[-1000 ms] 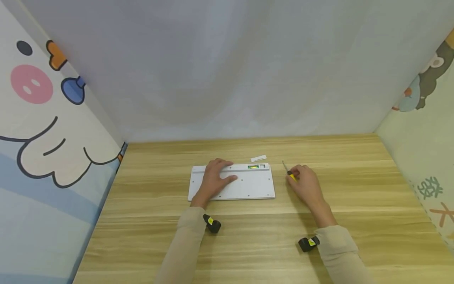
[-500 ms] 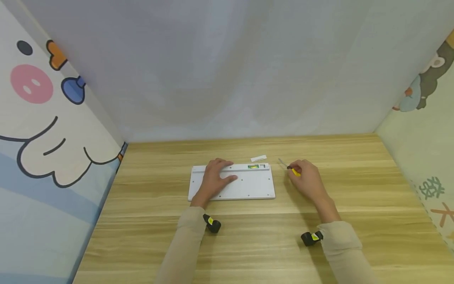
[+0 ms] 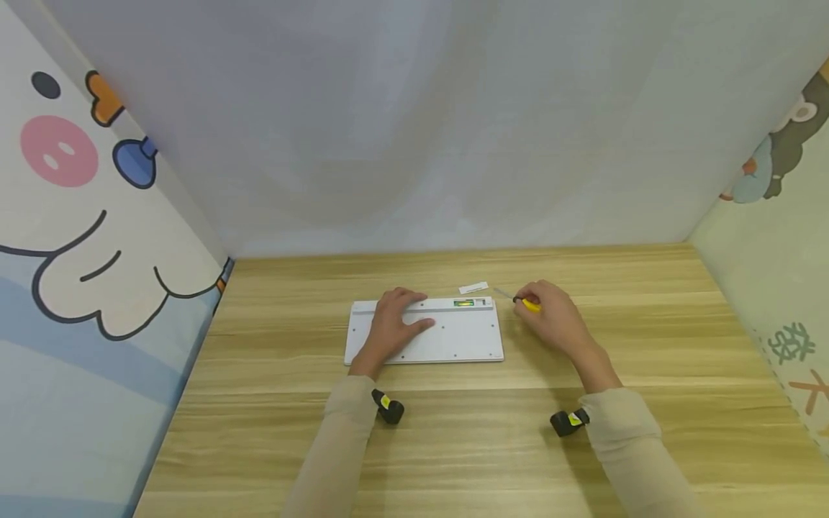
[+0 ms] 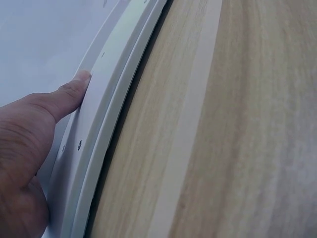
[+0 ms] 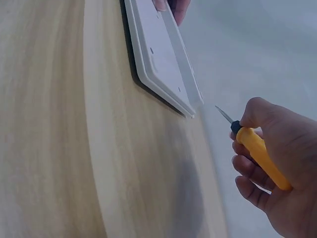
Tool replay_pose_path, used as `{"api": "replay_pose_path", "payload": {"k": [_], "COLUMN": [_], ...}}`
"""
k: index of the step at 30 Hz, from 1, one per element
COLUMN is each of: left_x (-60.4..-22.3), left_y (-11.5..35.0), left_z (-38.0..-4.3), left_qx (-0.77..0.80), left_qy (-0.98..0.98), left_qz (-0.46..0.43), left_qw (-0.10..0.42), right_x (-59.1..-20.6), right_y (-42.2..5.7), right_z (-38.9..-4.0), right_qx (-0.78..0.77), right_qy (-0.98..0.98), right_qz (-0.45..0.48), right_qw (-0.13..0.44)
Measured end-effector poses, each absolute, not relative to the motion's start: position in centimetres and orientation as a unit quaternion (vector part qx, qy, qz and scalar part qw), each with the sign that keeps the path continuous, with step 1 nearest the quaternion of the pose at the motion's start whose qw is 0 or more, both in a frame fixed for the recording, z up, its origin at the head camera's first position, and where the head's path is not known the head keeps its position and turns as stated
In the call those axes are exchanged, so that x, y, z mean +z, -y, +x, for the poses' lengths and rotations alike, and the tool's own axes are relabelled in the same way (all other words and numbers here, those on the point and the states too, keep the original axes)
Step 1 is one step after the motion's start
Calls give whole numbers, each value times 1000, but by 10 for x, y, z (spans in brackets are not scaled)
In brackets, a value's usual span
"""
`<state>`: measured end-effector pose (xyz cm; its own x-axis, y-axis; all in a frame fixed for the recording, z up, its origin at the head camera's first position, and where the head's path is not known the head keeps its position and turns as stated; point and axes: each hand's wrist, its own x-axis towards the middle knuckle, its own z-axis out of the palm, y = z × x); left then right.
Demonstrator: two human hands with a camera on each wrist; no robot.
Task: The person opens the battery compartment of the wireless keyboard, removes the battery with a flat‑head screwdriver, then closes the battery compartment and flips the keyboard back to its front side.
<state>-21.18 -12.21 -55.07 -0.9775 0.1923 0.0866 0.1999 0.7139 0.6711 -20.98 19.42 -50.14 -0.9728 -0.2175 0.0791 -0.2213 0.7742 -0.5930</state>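
Observation:
A white keyboard (image 3: 466, 342) lies face down on the table, small screws dotted over its underside. At its far right corner an uncovered battery compartment holds a green-and-yellow battery (image 3: 463, 303). My left hand (image 3: 388, 327) rests on the keyboard's left half, thumb and fingers spread; in the left wrist view the thumb (image 4: 74, 91) presses the white surface. My right hand (image 3: 553, 316) grips a screwdriver (image 5: 260, 153) by its yellow handle, beyond the keyboard's right end. Its thin metal tip points left, toward the battery compartment. Behind the keyboard lies a small white battery cover (image 3: 473, 288).
The wood-grain table (image 3: 453, 446) runs back to a pale grey wall (image 3: 414, 144). Cartoon-printed panels (image 3: 78, 237) stand at the left and right sides. Each wrist carries a small black camera (image 3: 388, 410).
My right hand has moved up and left with the screwdriver, whose tip has swung left closer to the battery compartment. My left hand and the keyboard stay in place.

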Motion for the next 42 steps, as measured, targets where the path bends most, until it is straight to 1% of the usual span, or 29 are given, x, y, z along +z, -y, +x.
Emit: {"api": "replay_pose_path", "payload": {"k": [20,34,42], "left_x": [-551,-551,-550], "left_y": [124,123,123], "left_z": [-213,-212,-212], "left_qx": [-368,-362,-363], "left_qy": [924,925,925], "left_qz": [-108,-112,-110], "left_qw": [9,10,8], "right_x": [-486,-477,-461], "right_y": [-176,-167,-156], "right_z": [-228,-238,-246], "right_qx": [275,241,185], "right_qy": [942,944,946], "right_qz": [190,210,248], "right_qw": [-29,-87,-99]}}
